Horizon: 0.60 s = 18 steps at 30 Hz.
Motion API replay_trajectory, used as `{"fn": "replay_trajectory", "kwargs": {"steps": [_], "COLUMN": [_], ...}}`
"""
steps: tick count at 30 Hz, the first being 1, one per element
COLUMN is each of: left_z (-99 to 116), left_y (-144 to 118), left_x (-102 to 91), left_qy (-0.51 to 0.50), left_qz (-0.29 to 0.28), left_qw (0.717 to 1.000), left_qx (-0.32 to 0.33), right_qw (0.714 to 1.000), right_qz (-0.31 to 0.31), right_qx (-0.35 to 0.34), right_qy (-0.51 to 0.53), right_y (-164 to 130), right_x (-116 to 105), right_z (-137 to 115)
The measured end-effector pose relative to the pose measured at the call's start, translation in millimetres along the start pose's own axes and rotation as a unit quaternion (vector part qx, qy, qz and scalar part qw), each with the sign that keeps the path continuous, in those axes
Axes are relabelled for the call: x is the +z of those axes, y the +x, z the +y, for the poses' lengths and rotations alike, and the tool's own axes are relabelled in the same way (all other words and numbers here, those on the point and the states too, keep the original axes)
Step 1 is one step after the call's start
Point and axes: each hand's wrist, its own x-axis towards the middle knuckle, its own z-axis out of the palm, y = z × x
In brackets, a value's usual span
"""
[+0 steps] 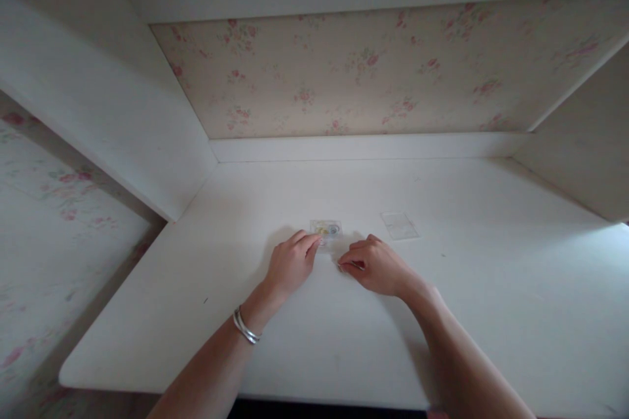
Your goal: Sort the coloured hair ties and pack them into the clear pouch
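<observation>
A small clear plastic case [317, 225] with yellowish and grey-blue pieces inside lies on the white desk. My left hand [293, 263], with a silver bangle at the wrist, has its thumb and fingertips closed at the near edge of this case. Just to the right and nearer me, my right hand [376, 266] is curled low over the desk in a pinch. Something small and thin shows at its fingertips, too small to name. Beyond the right hand lies a flat clear plastic lid or panel [400, 226], apart from both hands.
The white desk [295, 353] has a rounded front left corner. White side panels [162, 137] and a low back ledge [373, 146] enclose it, with floral wallpaper [334, 78] behind. A small dark sliver [205, 300] lies at the left.
</observation>
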Motion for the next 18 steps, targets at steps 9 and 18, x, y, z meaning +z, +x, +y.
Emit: {"fn": "replay_trajectory", "kwargs": {"steps": [9,18], "left_z": [3.2,17.1], "left_y": [-1.0,-2.2], "left_x": [-0.8,-11.3], "left_qy": [-0.081,-0.162], "left_qz": [0.040,0.004], "left_qw": [0.996,0.986], "left_qx": [0.013,0.043], "right_qw": [1.000,0.985], "right_qz": [0.009,0.144], "right_qx": [0.001,0.048], "right_qy": [0.030,0.083], "right_y": [-0.3,8.3], "right_x": [-3.4,5.2], "right_z": [-2.8,-5.8]}}
